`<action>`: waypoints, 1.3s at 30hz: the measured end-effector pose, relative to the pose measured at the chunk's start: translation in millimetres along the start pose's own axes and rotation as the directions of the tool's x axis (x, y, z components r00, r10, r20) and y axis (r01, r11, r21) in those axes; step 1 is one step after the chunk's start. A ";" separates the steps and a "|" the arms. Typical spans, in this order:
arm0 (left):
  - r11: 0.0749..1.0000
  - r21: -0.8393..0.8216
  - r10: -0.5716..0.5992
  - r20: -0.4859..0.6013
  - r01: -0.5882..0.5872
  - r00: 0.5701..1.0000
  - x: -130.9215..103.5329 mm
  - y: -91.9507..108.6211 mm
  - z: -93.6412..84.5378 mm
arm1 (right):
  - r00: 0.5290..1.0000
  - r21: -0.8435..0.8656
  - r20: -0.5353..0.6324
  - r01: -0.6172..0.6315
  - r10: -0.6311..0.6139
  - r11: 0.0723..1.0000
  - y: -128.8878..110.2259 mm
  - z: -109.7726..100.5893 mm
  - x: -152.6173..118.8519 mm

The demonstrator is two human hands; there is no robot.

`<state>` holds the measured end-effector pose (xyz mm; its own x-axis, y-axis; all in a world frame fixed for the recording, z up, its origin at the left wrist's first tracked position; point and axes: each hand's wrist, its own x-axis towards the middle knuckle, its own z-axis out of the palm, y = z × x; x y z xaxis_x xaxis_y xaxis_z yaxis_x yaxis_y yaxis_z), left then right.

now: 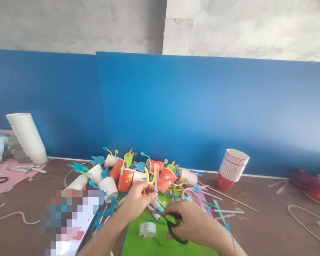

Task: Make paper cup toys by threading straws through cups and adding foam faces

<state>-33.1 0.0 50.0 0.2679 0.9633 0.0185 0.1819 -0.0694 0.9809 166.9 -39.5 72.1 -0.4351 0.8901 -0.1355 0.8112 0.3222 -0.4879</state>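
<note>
My left hand (141, 199) pinches a clear pinkish straw (156, 177) held upright, beside a bent yellow straw (150, 176). Black-handled scissors (173, 227) are in my right hand (189, 220), with the blades pointing left at the lower end of the clear straw. Whether the blades touch the straw is hard to tell. Under both hands lies a green sheet (138, 245), with a roll of clear tape (147, 229) on it. Just behind the hands are red paper cups (126, 180) and white paper cups (108, 188) decorated with cut paper shapes and bent straws.
Stacked red-and-white cups (233, 167) stand at the right, and a tall white cup stack (28, 137) leans at the left. A pixelated phone (78, 227) lies left of the green sheet. Straws and sticks (237, 201) spread rightward. A blue partition (202, 106) rises behind.
</note>
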 end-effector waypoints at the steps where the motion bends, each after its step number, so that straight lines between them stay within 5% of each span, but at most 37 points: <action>1: 1.000 0.003 0.003 -0.001 -0.003 1.000 -0.3 0.5 -0.1 | 1.000 -0.009 -0.006 0.004 -0.004 1.000 -0.3 -0.1 -0.4; 11: 0.999 -0.006 0.037 -0.030 -0.037 0.999 6.0 -8.1 -1.3 | 0.999 -0.007 0.010 0.040 -0.040 0.999 4.0 -0.6 1.8; 20: 0.994 0.043 0.101 -0.076 -0.098 0.992 7.8 -6.0 -3.7 | 0.977 -0.220 0.021 -0.205 0.214 0.954 14.9 9.1 5.4; 30: 0.952 0.285 0.140 -0.072 -0.114 0.988 7.3 -12.4 -0.2 | 0.955 -0.358 -0.012 -0.281 0.296 0.890 4.1 17.8 9.8; 32: 0.933 0.342 0.140 -0.045 -0.116 0.989 5.4 -9.3 -1.4 | 0.940 -0.279 -0.168 -0.333 0.296 0.901 10.8 7.3 12.5; 34: 0.906 0.405 0.134 0.005 -0.124 0.991 2.9 -5.9 -1.8 | 0.893 -0.005 -0.354 -0.298 0.277 0.954 16.6 -4.5 15.0; 37: 0.863 0.480 0.125 0.096 -0.156 0.988 -1.3 -4.1 0.9 | 0.876 0.448 -0.447 0.041 0.184 0.893 16.3 -12.9 17.0; 39: 0.839 0.510 0.135 0.141 -0.189 0.981 -3.6 -4.5 3.7 | 0.882 0.564 -0.446 0.144 0.153 0.813 11.1 -10.6 17.6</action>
<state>-31.3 -4.0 44.8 0.4211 0.8986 0.1230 0.5843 -0.3725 0.7210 172.4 -16.8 73.4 -0.0851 0.9779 0.1908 0.3768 0.2089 -0.9024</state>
